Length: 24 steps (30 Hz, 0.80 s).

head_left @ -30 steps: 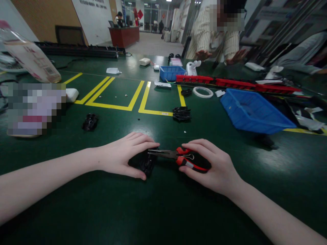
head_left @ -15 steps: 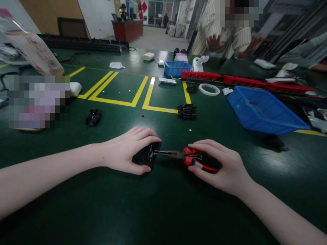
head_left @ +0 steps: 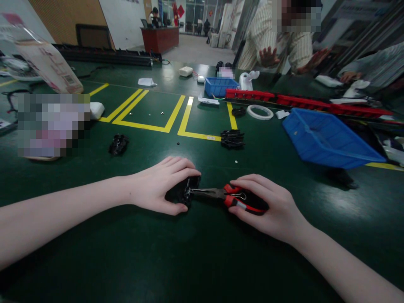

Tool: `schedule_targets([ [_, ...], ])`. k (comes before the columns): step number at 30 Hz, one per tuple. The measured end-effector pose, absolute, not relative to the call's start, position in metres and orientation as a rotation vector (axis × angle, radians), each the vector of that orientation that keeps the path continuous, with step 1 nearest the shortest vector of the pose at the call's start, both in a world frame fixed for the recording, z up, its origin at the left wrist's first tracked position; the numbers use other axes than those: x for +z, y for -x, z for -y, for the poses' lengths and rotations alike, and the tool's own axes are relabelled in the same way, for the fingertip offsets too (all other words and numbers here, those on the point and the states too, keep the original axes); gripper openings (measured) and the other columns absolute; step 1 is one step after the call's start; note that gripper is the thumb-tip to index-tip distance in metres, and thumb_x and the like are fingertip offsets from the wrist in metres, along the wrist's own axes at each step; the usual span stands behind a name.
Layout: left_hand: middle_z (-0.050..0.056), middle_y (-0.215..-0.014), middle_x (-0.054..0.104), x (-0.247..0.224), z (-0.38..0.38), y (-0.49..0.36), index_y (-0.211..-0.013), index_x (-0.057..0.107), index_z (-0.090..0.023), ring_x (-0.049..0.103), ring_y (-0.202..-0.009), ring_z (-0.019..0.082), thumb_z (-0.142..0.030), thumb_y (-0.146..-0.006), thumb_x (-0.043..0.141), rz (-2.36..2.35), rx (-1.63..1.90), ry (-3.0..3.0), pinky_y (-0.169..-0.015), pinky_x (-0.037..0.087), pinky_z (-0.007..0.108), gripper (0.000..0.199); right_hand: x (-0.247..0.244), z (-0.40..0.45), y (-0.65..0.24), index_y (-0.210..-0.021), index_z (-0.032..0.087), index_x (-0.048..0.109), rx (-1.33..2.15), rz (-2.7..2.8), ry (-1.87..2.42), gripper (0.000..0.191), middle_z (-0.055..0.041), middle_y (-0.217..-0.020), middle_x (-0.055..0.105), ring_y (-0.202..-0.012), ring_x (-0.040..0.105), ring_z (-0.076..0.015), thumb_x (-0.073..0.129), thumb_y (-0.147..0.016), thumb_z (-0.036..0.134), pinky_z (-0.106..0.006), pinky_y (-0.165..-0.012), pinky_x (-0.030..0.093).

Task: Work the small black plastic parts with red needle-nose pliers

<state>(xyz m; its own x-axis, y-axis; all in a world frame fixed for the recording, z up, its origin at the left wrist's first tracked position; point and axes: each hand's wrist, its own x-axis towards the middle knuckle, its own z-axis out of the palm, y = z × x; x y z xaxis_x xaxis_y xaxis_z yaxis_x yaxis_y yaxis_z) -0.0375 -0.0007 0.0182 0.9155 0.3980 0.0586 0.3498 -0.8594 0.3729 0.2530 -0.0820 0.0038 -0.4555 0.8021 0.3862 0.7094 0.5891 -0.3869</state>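
My left hand is curved over a small black plastic part and holds it against the dark green tabletop. The hand hides much of the part. In my right hand are red-and-black needle-nose pliers, gripped by the handles. Their long jaws point left, and the tips are at the right side of the black part, between my left thumb and fingers. Whether the tips have closed on anything is too small to tell.
Black plastic pieces lie beyond my left hand, with a black stack farther right. A blue bin stands at right, near a tape roll and red strips. A bottle is far left; a person sits opposite.
The pliers and my right hand have shifted slightly left, with the jaw tips a little deeper at the black part. My left hand keeps its grip. The whole view has shifted slightly.
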Motion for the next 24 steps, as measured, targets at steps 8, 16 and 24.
schedule_targets([
  [8, 0.014, -0.132, 0.050, 0.018, 0.002, 0.038, -0.139, 0.040, -0.017, 0.047, -0.121, 0.032, -0.044, -0.082, 0.065, -0.553, 0.192, -2.720, -0.101, 0.038, 0.046, 0.068, 0.004, 0.082, -0.253, -0.114, 0.020, 0.061, 0.260, 2.275, 1.194, 0.035, -0.0086, -0.106, 0.067, -0.095, 0.067, -0.0219, 0.070, -0.082, 0.032, -0.038, -0.078, 0.059],
  [16, 0.014, -0.132, 0.051, 0.017, 0.002, 0.037, -0.139, 0.040, -0.017, 0.048, -0.120, 0.033, -0.055, -0.079, 0.069, -0.573, 0.233, -2.716, -0.101, 0.037, 0.045, 0.077, 0.009, 0.083, -0.246, -0.108, 0.019, 0.063, 0.310, 2.255, 1.226, 0.029, -0.0087, -0.101, 0.069, -0.088, 0.068, -0.0206, 0.069, -0.083, 0.032, -0.035, -0.073, 0.059],
  [24, 0.014, -0.124, 0.056, 0.016, 0.001, 0.034, -0.124, 0.048, -0.015, 0.052, -0.112, 0.031, -0.057, -0.077, 0.069, -0.669, 0.295, -2.603, -0.094, 0.043, 0.044, 0.066, 0.008, 0.082, -0.243, -0.110, 0.019, 0.060, 0.240, 2.257, 1.190, 0.030, -0.0087, -0.101, 0.068, -0.089, 0.067, -0.0206, 0.067, -0.084, 0.032, -0.034, -0.073, 0.058],
])
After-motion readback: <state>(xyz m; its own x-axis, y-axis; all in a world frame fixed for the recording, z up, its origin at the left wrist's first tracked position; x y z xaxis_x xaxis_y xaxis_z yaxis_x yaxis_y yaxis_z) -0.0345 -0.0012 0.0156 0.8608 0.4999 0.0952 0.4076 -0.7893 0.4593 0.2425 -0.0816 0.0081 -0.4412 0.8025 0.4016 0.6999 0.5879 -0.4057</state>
